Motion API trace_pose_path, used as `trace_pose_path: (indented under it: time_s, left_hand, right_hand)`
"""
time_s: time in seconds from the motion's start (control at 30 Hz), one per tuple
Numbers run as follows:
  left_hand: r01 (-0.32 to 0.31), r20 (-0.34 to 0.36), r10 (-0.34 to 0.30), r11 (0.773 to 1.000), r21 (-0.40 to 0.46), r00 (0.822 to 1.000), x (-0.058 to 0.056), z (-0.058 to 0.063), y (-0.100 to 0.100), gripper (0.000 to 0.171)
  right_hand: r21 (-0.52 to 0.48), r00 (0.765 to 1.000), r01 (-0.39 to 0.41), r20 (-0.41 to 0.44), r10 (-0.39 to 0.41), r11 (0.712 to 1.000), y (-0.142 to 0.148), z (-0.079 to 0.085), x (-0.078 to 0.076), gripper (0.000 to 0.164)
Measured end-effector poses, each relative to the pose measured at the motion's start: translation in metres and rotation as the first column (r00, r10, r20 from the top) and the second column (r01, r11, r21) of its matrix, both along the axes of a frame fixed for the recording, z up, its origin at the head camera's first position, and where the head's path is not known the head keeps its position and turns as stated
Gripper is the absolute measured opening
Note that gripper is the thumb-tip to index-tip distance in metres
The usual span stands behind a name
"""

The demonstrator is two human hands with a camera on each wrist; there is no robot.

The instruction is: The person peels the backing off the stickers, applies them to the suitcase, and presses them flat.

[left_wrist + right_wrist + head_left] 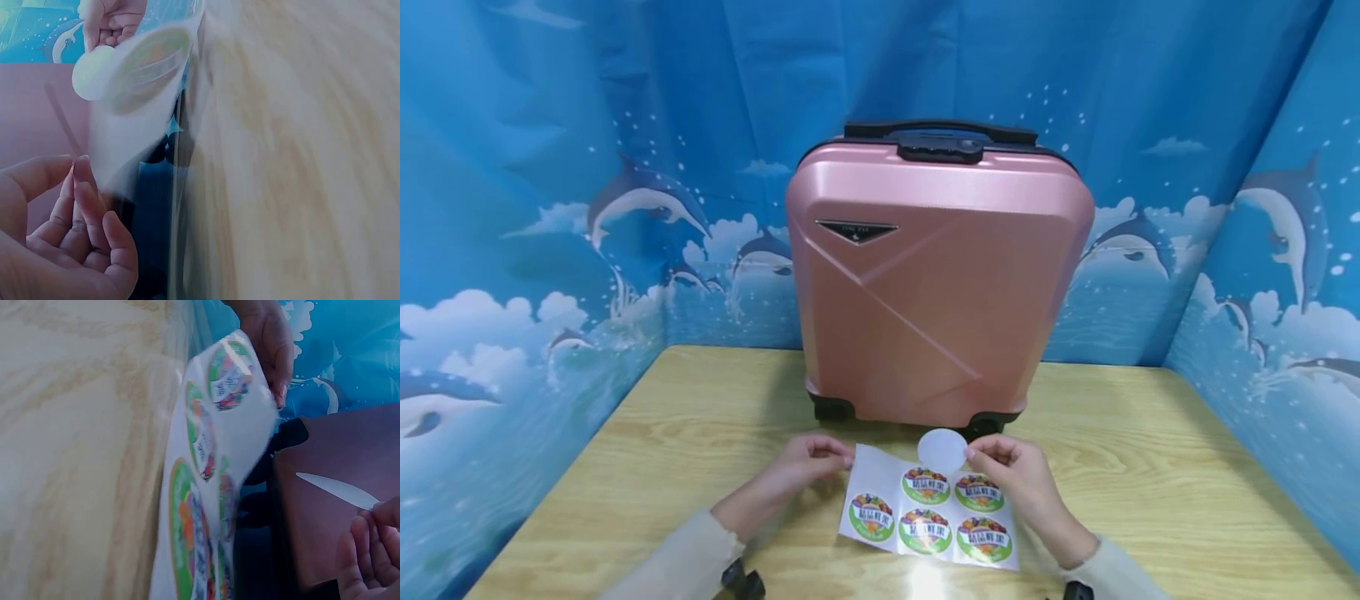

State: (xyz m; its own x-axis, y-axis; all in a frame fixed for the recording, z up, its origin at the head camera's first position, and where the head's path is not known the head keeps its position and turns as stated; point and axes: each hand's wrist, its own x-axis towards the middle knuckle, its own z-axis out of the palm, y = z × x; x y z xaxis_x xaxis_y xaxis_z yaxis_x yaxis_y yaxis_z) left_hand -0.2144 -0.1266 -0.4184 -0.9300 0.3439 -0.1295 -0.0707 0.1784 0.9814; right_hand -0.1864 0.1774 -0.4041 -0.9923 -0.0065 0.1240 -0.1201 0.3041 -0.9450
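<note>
My left hand (808, 463) pinches the upper left corner of a white sticker sheet (872, 471) between thumb and finger. Several round stickers with green rims and colourful fruit print sit on the sheet, while its upper left spot is bare. A peeled round sticker (942, 451), its white back facing the head camera, is held at its right edge by the thumb and fingers of my right hand (1021, 477). Seen from the right wrist, that sticker (337, 489) appears nearly edge-on, apart from the sheet. In the left wrist view the sheet (119, 150) bends upward from the pinched corner.
A pink hard-shell suitcase (925, 300) with black handle and wheels stands upright just behind the sheet. Beneath everything is a wood-grain table (700, 433). Blue curtains (722, 100) printed with dolphins and clouds enclose the back and sides.
</note>
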Motion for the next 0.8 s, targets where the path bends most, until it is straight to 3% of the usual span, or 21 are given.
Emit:
trace_pose_path:
  time_s: [0.27,0.53,0.8]
  left_hand:
    - [0.039,-0.028,-0.04,0.999,-0.02,0.999,0.0,0.007,-0.003,0.024]
    - [0.103,-0.096,-0.102,0.995,0.001,0.99,0.003,0.023,0.014,0.031]
    - [0.133,-0.116,-0.127,0.99,0.048,0.985,0.003,0.034,0.034,0.033]
  right_hand:
    - [-0.047,0.999,0.006,-0.044,-0.009,0.999,-0.004,0.004,0.0,0.014]
    - [-0.045,0.992,-0.016,-0.128,0.01,0.999,-0.012,0.008,0.0,0.012]
    - [-0.047,0.982,-0.048,-0.184,0.039,0.998,-0.02,0.013,-0.003,0.013]
